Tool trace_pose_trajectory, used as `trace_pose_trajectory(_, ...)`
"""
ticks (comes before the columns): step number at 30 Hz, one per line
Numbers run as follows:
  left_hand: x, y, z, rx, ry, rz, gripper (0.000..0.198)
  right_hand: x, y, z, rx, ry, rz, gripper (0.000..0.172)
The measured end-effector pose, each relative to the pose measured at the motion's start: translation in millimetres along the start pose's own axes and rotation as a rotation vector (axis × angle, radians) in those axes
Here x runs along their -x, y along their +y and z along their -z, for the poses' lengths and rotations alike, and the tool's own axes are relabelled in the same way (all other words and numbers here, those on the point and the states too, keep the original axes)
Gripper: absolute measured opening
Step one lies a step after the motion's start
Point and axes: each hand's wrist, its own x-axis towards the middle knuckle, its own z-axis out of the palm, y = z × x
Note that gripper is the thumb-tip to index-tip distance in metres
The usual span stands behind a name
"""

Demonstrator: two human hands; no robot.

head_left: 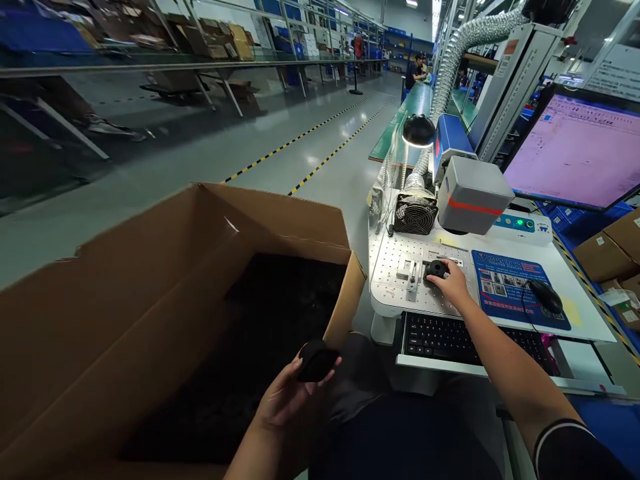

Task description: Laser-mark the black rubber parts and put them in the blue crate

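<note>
My left hand (293, 393) grips a small black part (317, 361) by its edges, in front of the near right corner of a big open cardboard box (150, 267). Inside the box lies a dark mass of black pieces (280, 320), too dim to tell apart. My right hand (451, 283) has thumb and fingers closed on a round black part (437, 268) with a hole in its middle. That part sits at a small metal fixture (413, 275) on the perforated plate (387, 260), below the grey laser head (473, 193).
A keyboard (445, 340) lies on a tray under the white machine table. Right of the plate are a blue mouse pad (515, 287), a black mouse (546, 296) and a monitor (575, 147). A fan (415, 215) stands behind the plate. Workbenches line the aisle.
</note>
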Motion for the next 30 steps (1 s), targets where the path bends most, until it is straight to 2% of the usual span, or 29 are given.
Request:
trace_pose_trajectory(4, -2.1, -0.3, -1.4, -0.032, -0.050, -0.009, 0.033, -9.2, 3.4, -7.4, 0.031, -0.007, 0.024, 0.059)
trace_pose_trajectory(11, -0.4, -0.4, -10.0, -0.088, -0.057, -0.018, 0.032, -9.6, 4.2, -11.7, 0.092, -0.008, 0.064, 0.061)
trace_pose_trajectory(15, 0.9, -2.8, -4.9, -0.075, -0.048, -0.023, 0.033, -1.8, 4.5, -11.8, 0.119, 0.003, 0.058, 0.073)
trace_pose_trajectory(18, 0.1, -2.8, -2.0, -0.081, -0.064, -0.021, 0.033, 6.9, 8.5, -11.3, 0.124, 0.066, 0.047, 0.081)
trace_pose_trajectory(24, -1.6, -0.8, -2.8, -0.084, -0.062, -0.005, 0.034, 18.0, 19.7, -15.8, 0.108, 0.086, -0.097, 0.072)
trace_pose_trajectory(30, -0.3, -2.1, -5.5, -0.091, -0.026, -0.018, 0.035, 19.4, 20.9, -23.1, 0.117, 0.128, -0.107, 0.062)
